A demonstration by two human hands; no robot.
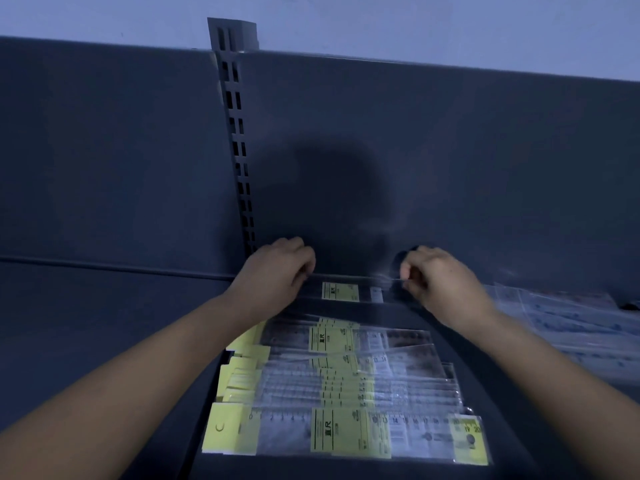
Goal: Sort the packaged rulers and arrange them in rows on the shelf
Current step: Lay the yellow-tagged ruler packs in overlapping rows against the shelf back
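The left hand [277,268] and right hand [440,282], fingers curled, pinch the ends of one packaged ruler [341,291] at the far side of the shelf [104,306]. Nearer on the shelf lie overlapping rows of rulers [346,386], and a loose heap [568,323] lies to the right.

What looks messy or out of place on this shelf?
The clear packs on the right lie in a loose, slanted heap, unlike the rows in the middle. In those rows, the yellow tabs at the left fan out unevenly. The left hand and right hand pinch one ruler at the back.
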